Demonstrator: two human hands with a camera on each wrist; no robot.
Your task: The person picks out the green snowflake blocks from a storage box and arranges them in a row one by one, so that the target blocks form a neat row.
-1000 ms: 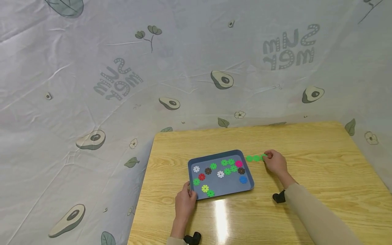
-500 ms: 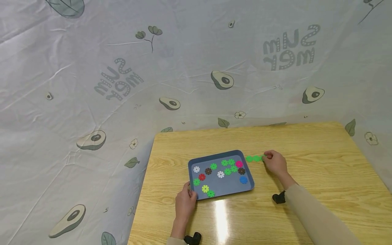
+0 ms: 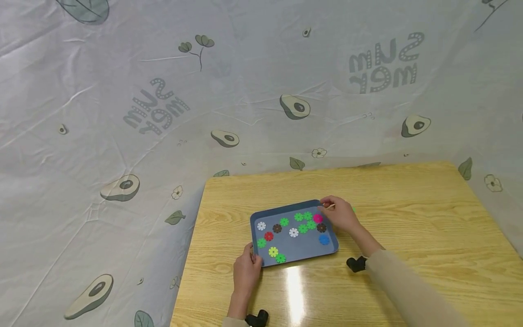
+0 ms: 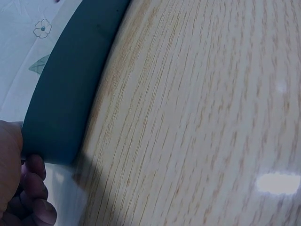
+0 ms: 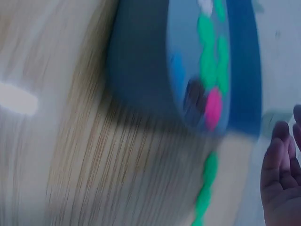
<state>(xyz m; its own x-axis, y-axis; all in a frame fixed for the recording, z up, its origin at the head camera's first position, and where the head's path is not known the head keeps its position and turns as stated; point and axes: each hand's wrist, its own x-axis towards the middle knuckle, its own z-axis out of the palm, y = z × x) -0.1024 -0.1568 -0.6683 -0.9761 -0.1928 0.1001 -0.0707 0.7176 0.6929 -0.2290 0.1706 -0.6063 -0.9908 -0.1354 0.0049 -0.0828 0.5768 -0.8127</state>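
My left hand [image 3: 247, 268] grips the front left corner of a blue-grey tray [image 3: 306, 249], thumb at the rim; the left wrist view shows fingers curled by the tray's outer wall [image 4: 70, 84]. Notched plastic discs lie in the tray: several green ones, plus pink [image 3: 318, 218], blue [image 3: 324, 240], white [image 3: 293, 232], red [image 3: 268, 236] and yellow [image 3: 273, 251]. My right hand [image 3: 342, 217] hovers at the back right corner, fingertips over the rim. Its fingers [image 5: 277, 155] look loosely bent around nothing. Beneath it, a row of green discs [image 5: 205, 193] lies on the table, mostly hidden in the head view.
The wooden table [image 3: 429, 218] extends well to the right of the tray. Behind it hangs a pale cloth [image 3: 253, 54] printed with avocados and leaves. A bright light reflection sits on the tabletop in front of the tray.
My right hand has let go of the green disc row's right end and moved left to the tray's back right corner. The left hand and tray have stayed in place.
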